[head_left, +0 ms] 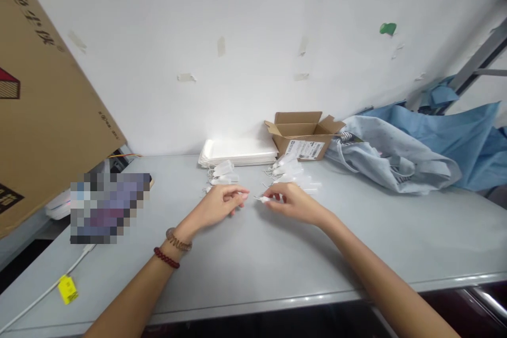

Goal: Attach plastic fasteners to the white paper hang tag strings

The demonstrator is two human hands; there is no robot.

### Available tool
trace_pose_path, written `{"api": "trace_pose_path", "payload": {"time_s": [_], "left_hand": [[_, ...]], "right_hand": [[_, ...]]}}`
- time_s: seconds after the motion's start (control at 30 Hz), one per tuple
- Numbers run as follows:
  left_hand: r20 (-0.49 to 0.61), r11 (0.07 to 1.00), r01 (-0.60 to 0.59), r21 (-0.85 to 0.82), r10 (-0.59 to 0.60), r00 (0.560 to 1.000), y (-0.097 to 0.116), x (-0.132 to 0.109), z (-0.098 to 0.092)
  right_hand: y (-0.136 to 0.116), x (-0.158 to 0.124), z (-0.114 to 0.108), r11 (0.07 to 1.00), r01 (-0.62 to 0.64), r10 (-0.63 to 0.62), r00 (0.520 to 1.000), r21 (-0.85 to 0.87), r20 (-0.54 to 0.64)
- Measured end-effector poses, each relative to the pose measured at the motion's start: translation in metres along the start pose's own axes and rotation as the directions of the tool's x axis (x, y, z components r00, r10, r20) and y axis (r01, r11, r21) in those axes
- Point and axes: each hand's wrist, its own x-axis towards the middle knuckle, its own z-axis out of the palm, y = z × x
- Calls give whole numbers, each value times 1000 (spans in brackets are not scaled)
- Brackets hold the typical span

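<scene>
My right hand [295,203] pinches a small white-ended piece [263,199] with a thin wire-like tip pointing left; the rest of it is hidden by my fingers. To its left, my left hand [222,205] is closed with thumb and forefinger together. Whether anything lies between those fingertips cannot be made out. A narrow gap separates the two hands. Behind my left hand lies a group of small translucent tubes [224,168] with white ends and thin loops. Another group of the same tubes [291,169] lies behind my right hand, partly covered by it.
A stack of white flat packs [240,151] and an open cardboard box [303,140] stand by the wall. Light blue cloth bags [396,156] lie at right. Left are a large carton [55,95], a blurred-out device [111,211] and a white cable [47,291] with a yellow tag [68,289].
</scene>
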Motion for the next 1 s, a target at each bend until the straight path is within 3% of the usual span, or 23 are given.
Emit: {"api": "trace_pose_path", "payload": {"time_s": [0.2, 0.37, 0.67, 1.0], "left_hand": [[38, 1000, -15, -28, 16, 999, -3, 1, 7], [9, 998, 26, -63, -25, 1000, -2, 2, 7], [-30, 980, 43, -195, -50, 998, -1, 4, 9], [7, 958, 31, -286, -30, 1000, 3, 2, 10]], "right_hand": [[-5, 0, 4, 999, 20, -18, 997, 25, -71], [-5, 1, 6, 994, -12, 21, 996, 107, -82], [-9, 1, 11, 961, -27, 45, 997, 274, -58], [-10, 1, 13, 963, -22, 35, 998, 269, -43]]}}
